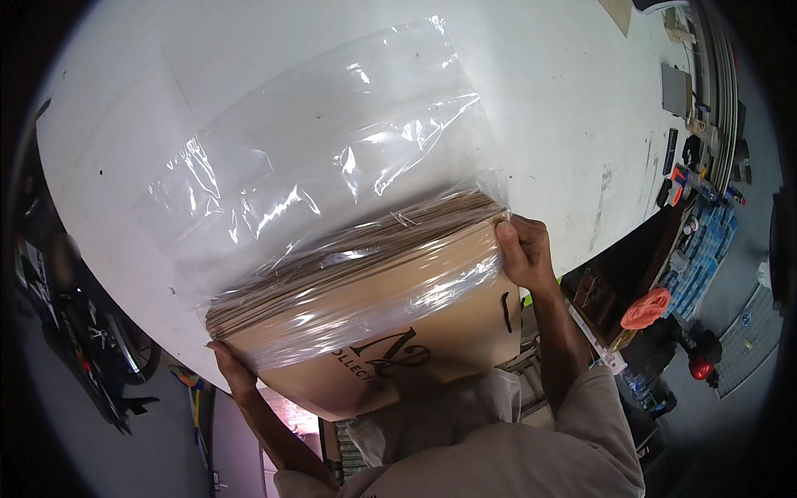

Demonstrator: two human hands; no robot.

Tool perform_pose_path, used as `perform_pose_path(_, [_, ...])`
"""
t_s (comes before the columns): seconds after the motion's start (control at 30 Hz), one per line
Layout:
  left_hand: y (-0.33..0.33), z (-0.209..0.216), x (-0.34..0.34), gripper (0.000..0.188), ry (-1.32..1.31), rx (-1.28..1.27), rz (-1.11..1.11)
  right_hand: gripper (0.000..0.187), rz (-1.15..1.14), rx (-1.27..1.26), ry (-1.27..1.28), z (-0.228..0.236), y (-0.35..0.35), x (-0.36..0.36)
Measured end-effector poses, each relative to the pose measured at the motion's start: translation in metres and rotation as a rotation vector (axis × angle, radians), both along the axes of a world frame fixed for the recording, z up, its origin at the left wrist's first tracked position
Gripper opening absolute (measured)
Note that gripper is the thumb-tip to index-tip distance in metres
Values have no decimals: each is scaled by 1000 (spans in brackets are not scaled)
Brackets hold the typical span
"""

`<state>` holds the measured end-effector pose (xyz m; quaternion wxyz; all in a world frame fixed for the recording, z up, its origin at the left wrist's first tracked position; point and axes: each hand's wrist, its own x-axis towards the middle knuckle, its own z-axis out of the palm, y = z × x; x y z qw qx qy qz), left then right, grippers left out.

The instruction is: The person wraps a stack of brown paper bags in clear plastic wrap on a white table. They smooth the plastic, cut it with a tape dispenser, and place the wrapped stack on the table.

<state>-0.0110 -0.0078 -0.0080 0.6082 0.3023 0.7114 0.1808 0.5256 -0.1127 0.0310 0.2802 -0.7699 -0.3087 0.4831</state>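
Observation:
A thick stack of flat brown cardboard pieces (pixel 465 307) is tilted against the near edge of the table, its layered edges facing up and away from me. Black print and a short black curved mark show on the front piece. I cannot tell whether the pieces are folded bags or boxes. A clear plastic bag (pixel 332 178) covers the stack's upper part, and its loose, crinkled end lies flat over the tabletop. My right hand (pixel 525 249) grips the upper right corner through the plastic, thumb in front. My left hand (pixel 232 367) holds the left edge; its fingers are partly hidden behind.
The white table (pixel 573 100) spreads out beyond the stack. Tools and small items line its right side, near a blue patterned stack (pixel 701 257) and a red plastic bundle (pixel 646 309). A bicycle (pixel 100 332) stands on the left, with a yellow-handled broom (pixel 198 407) nearby.

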Motion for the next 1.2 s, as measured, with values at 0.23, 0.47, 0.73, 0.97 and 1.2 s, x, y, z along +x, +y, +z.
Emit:
perform_pose_path(0.23, [2,8,6,78,294,-17,-131,32,-165,35,276,6,-12,5])
perform_pose_path(0.47, [-2,-2,-3,77,-49,10,52,40,-231,135,263,3,13,-10])
perform_pose_path(0.73, [3,2,2,68,-104,33,21,38,-175,-9,406,-4,-20,6])
perform_pose_path(0.97, [8,6,8,63,-140,69,-16,59,-274,110,563,0,9,5])
perform_pose_path(1.2, [-11,-1,-6,67,-260,113,121,49,-225,-61,442,-16,1,3])
